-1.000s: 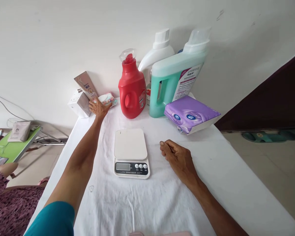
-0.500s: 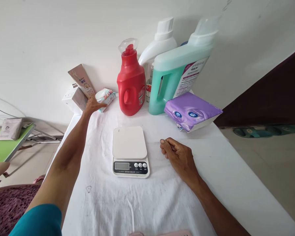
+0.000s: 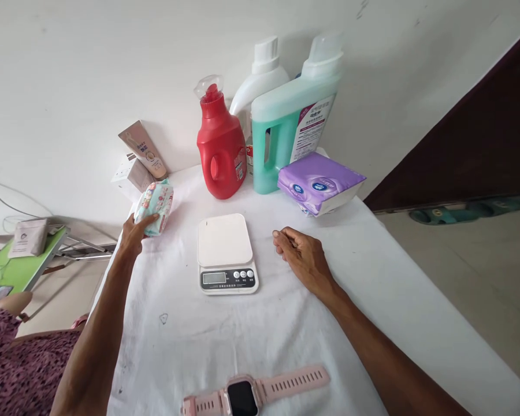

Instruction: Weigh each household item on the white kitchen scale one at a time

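My left hand [image 3: 136, 231] grips a small pack of wet wipes [image 3: 155, 205], pale green with a pink pattern, and holds it just above the white cloth [image 3: 286, 335] near the table's left edge. A white digital kitchen scale [image 3: 226, 252] sits in the middle, to the right of the pack, with nothing on its platform. My right hand [image 3: 301, 257] rests on the cloth to the right of the scale, fingers loosely curled and holding nothing.
Against the back wall stand a red detergent bottle [image 3: 220, 147], a white bottle [image 3: 260, 81] and a large green jug [image 3: 292, 130]. A purple tissue pack [image 3: 318, 184] lies at right, a beige tube [image 3: 144, 149] and white box [image 3: 127, 173] at left. A pink smartwatch [image 3: 251, 393] lies near me.
My left hand closed on the wipes pack by the tube, lifted it and drew it back toward me and to the left. My right hand stayed put. The view tilted down, showing the watch.
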A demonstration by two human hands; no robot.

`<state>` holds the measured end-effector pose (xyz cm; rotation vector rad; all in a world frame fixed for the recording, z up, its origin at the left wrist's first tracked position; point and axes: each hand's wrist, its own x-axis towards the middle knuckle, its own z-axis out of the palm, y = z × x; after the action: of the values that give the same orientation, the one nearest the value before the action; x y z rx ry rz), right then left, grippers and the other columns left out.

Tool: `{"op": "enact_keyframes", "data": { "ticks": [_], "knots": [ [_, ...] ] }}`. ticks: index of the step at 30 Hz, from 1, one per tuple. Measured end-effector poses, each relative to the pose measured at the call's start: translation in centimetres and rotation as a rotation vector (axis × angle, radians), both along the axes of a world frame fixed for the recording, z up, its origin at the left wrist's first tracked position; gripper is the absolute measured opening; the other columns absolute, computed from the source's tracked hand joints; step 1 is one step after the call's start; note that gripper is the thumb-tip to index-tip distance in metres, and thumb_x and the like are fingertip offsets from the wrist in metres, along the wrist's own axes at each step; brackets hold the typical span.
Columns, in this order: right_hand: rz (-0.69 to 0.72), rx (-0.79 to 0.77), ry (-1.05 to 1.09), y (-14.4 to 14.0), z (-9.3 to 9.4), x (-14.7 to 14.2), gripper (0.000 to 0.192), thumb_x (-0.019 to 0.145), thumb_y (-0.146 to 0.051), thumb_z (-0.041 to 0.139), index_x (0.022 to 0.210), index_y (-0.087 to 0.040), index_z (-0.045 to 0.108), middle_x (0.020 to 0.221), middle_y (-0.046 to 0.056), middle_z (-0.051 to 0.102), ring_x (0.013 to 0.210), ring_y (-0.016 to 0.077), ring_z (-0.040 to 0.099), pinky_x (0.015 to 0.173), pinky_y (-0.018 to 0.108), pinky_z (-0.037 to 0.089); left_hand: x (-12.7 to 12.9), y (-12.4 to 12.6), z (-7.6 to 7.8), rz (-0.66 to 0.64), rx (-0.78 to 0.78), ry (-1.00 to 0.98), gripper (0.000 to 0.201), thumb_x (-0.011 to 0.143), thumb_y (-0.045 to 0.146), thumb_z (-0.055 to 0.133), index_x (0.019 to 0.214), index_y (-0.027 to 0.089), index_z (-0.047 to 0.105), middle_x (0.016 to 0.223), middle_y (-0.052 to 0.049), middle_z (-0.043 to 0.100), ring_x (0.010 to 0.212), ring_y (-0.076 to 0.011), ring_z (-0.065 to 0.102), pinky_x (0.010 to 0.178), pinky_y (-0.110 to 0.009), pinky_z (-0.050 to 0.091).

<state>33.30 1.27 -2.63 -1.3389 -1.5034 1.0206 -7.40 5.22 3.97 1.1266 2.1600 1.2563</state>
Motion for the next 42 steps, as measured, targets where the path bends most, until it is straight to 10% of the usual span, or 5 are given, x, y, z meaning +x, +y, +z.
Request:
{"op": "enact_keyframes", "data": {
  "ticks": [9, 18, 32, 37, 42],
  "knots": [
    [-0.002, 0.013, -0.02, -0.2, 0.2, -0.2, 0.051, 0.098, -0.065, 0.053, 0.069, -0.023, 0.056, 0.065, 0.002, 0.061, 0.057, 0.016, 0.053, 0.055, 0.029, 0.04, 4.9, -8.3, 3.1, -0.309, 0.078, -0.138, 0.066, 0.059, 0.043, 0.095, 0.117, 0.019, 0.075, 0.107, -0.007, 0.078, 0.094, -0.0294, 0.073, 0.08, -0.038, 0.06],
    [0.001, 0.047, -0.002, -0.1, 0.2, -0.2, 0.045, 0.097, -0.058, 0.053, 0.067, -0.024, 0.056, 0.062, 0.001, 0.061, 0.058, 0.0165, 0.054, 0.059, 0.03, 0.042, 11.6, -6.5, 4.5, -0.67, -0.02, 0.267, 0.065, 0.063, 0.048, 0.093, 0.12, 0.024, 0.071, 0.107, -0.003, 0.074, 0.099, -0.0289, 0.069, 0.084, -0.039, 0.057],
    [-0.002, 0.049, -0.007, -0.1, 0.4, -0.2, 0.042, 0.095, -0.056, 0.052, 0.068, -0.024, 0.056, 0.064, 0.003, 0.064, 0.06, 0.018, 0.056, 0.059, 0.031, 0.041, 11.1, -6.0, 4.1, -0.827, -0.025, 0.455, 0.077, 0.07, 0.045, 0.09, 0.139, 0.025, 0.063, 0.137, -0.011, 0.068, 0.128, -0.0354, 0.065, 0.109, -0.048, 0.054],
    [0.003, 0.033, -0.016, -0.1, 0.5, -0.2, 0.043, 0.095, -0.056, 0.053, 0.068, -0.023, 0.058, 0.063, 0.002, 0.063, 0.058, 0.0169, 0.055, 0.057, 0.03, 0.04, 9.0, -6.3, 2.3, -0.657, 0.097, 0.195, 0.096, 0.077, 0.083, 0.071, 0.153, 0.027, 0.053, 0.164, -0.017, 0.049, 0.146, -0.0369, 0.054, 0.115, -0.049, 0.051],
    [0.005, 0.028, -0.011, -0.1, 0.5, -0.2, 0.045, 0.095, -0.058, 0.054, 0.069, -0.022, 0.06, 0.063, 0.002, 0.062, 0.054, 0.0151, 0.052, 0.053, 0.028, 0.04, 7.2, -5.2, -3.5, -0.19, 0.29, -0.182, 0.079, 0.097, 0.085, 0.036, 0.124, 0.017, 0.066, 0.124, -0.019, 0.072, 0.102, -0.026, 0.075, 0.084, -0.038, 0.058]
  ]
}}
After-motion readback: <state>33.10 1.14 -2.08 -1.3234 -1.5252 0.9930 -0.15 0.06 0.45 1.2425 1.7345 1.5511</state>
